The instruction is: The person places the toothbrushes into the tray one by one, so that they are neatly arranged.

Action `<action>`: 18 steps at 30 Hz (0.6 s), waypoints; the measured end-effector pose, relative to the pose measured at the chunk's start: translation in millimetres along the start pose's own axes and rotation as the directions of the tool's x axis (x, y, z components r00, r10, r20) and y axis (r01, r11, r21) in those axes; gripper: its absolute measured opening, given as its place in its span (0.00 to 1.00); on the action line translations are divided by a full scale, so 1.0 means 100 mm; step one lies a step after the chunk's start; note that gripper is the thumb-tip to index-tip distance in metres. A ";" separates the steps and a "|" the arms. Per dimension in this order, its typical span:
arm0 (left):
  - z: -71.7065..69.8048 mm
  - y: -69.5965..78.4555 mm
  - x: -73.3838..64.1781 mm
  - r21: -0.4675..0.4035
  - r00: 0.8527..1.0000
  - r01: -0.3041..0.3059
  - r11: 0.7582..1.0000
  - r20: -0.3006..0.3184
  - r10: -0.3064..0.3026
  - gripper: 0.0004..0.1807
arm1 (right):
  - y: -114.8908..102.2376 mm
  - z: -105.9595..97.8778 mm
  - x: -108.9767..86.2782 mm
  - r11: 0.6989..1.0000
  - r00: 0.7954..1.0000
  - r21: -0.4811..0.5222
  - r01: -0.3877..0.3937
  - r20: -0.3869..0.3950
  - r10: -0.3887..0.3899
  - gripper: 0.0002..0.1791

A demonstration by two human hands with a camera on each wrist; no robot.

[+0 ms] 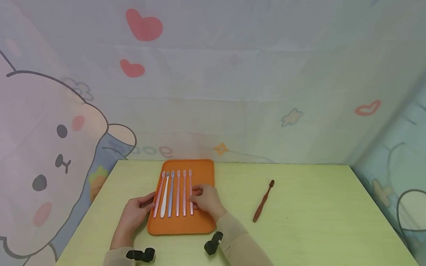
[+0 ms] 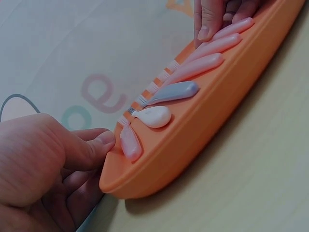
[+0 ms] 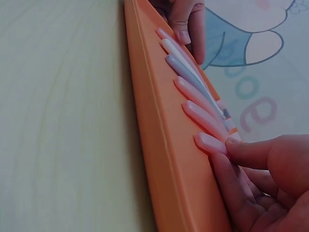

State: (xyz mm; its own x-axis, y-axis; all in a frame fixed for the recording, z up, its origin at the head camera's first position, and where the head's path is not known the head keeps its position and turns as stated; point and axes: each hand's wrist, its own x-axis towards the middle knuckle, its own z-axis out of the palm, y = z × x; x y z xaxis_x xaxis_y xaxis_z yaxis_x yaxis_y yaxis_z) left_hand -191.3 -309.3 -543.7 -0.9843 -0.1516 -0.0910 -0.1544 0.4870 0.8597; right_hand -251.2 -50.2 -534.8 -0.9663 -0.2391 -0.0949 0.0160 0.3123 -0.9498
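An orange tray (image 1: 202, 226) carries a row of toothbrushes with their heads toward the wall. From the left lie a pink toothbrush (image 1: 158, 197), a white toothbrush (image 1: 164, 199), a blue toothbrush (image 1: 170, 198) and three more pink ones. My left hand (image 1: 133, 216) grips the tray's left edge, its thumb on the rim beside the leftmost toothbrush. On the other side, my right hand (image 1: 208, 200) pinches the rightmost pink toothbrush (image 3: 208, 143) by its handle between thumb and finger. That toothbrush lies along the row, close over the tray's surface.
A brown toothbrush (image 1: 262, 205) lies by itself on the light yellow table (image 1: 319, 223), right of the tray. Behind the table hangs a printed cloth (image 1: 236, 79) with hearts and a cartoon animal. The tray's far edge comes close to that cloth.
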 end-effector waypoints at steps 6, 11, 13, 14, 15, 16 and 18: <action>-0.01 0.00 0.01 0.003 1.000 0.002 1.000 0.000 -0.002 0.26 | -0.01 0.01 0.00 0.997 0.998 -0.059 0.059 -0.017 -0.060 0.19; 0.00 0.00 0.00 -0.004 1.000 0.007 1.000 0.001 -0.007 0.26 | 0.02 0.01 -0.01 0.968 0.991 -0.225 0.107 -0.052 -0.121 0.19; 0.00 0.00 0.00 -0.006 1.000 0.009 1.000 0.002 -0.009 0.26 | 0.03 0.02 -0.01 0.956 0.989 -0.271 0.114 -0.062 -0.135 0.20; 0.00 0.00 0.00 -0.006 1.000 0.008 1.000 0.003 -0.008 0.26 | 0.04 0.02 0.00 0.953 0.988 -0.280 0.115 -0.062 -0.138 0.20; 0.00 0.00 0.00 -0.005 1.000 0.009 1.000 0.002 -0.009 0.26 | 0.04 0.02 0.00 0.951 0.989 -0.289 0.110 -0.060 -0.133 0.20; 0.00 0.00 0.00 -0.005 1.000 0.009 1.000 0.003 -0.009 0.26 | 0.03 0.02 -0.01 0.949 0.990 -0.297 0.107 -0.059 -0.129 0.21; 0.00 0.00 0.01 -0.001 1.000 0.005 1.000 0.003 -0.005 0.26 | 0.00 0.01 -0.02 0.943 0.990 -0.315 0.105 -0.053 -0.128 0.21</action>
State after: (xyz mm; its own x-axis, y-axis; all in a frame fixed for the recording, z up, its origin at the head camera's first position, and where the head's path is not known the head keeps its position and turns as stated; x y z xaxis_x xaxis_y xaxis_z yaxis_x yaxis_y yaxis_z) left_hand -191.9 -310.0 -543.9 -0.9838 -0.1515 -0.0961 -0.1588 0.4854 0.8597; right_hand -248.9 -51.0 -535.1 -0.9726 -0.2283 0.0433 -0.1675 0.5594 -0.8118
